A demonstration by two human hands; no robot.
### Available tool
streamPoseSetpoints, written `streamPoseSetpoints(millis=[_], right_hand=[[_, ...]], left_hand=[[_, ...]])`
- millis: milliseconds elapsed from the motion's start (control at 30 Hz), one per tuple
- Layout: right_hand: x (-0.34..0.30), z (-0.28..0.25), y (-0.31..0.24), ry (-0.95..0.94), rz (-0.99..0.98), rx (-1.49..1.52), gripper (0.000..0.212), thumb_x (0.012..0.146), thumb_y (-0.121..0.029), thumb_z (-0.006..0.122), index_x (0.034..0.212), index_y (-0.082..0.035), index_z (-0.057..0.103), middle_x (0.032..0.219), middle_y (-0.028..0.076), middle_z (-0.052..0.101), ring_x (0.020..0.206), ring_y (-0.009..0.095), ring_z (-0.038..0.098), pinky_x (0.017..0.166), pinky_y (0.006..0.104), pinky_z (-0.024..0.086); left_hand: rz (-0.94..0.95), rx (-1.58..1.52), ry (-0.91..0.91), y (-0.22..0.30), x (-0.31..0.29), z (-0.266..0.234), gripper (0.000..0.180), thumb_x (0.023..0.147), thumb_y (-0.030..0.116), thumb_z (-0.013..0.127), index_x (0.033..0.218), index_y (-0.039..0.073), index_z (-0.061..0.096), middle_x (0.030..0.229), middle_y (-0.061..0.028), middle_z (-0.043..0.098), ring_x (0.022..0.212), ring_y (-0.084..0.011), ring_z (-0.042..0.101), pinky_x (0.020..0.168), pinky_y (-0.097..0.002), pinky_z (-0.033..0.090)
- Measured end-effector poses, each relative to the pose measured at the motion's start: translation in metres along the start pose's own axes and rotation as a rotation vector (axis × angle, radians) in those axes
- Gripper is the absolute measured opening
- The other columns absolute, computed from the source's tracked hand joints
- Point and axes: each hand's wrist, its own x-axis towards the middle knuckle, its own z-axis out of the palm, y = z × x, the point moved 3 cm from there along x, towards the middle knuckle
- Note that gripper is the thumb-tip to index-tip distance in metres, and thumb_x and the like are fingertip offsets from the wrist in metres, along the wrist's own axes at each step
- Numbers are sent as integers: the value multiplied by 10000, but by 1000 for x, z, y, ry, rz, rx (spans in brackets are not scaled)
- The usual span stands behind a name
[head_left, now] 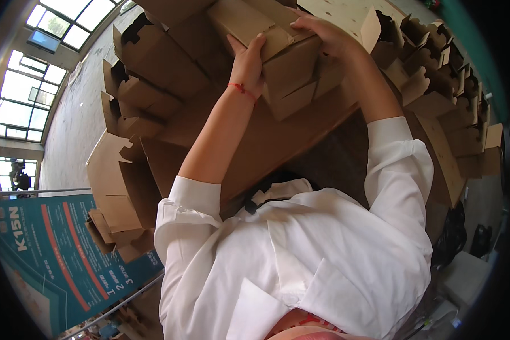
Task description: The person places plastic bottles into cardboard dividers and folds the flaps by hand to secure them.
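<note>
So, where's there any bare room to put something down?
Between the forearms, a bare patch of brown surface borders the handled box; pale wood shows beyond the right hand. Open boxes crowd both sides.

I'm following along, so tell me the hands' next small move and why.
Perhaps press lightly on top of the box: the left hand and right hand both touch it, one from each side, so the push could be even.
</note>
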Motion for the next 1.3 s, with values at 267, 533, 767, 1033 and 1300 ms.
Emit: streamPoseSetpoints(millis=[267,533,767,1033,1300], right_hand=[[-6,-4,-7,91,-89,-202,579,888,-228,552,1421,-109,362,1258,41,525,1074,131,531,895,253,430],[13,-7,-4,173,-242,-563,526,895,-229,579,1368,-55,426,1294,97,504,1117,203,527,952,315,410],[-79,74,-4,822,-1065,-1124,375,916,-197,574,1259,-51,524,1358,174,442,1257,328,414,1027,420,348],[-81,294,135,-263,-543,-500,632,858,-263,615,1373,-8,352,1392,207,375,1302,343,347,1079,435,269],[-56,371,191,-405,42,-123,804,807,-305,662,1407,48,260,1328,207,439,1247,276,412,1044,353,309]], left_hand=[[237,159,116,-49,36,-16,868,896,141,555,1465,219,-95,1350,-153,379,1181,-264,447,914,-432,457],[186,128,58,-35,38,-13,889,876,290,590,1476,65,-26,1513,-247,41,1410,-325,107,1125,-340,166],[652,592,145,23,-152,-61,596,895,226,600,1411,73,344,1345,-160,480,1270,-251,429,1055,-347,310],[325,1197,1185,69,-337,-293,360,871,265,608,1123,9,621,1135,-158,624,1034,-289,604,896,-372,464],[20,1067,1112,53,-340,-306,259,891,225,566,1023,26,663,783,-183,658,708,-268,644,666,-344,478]])
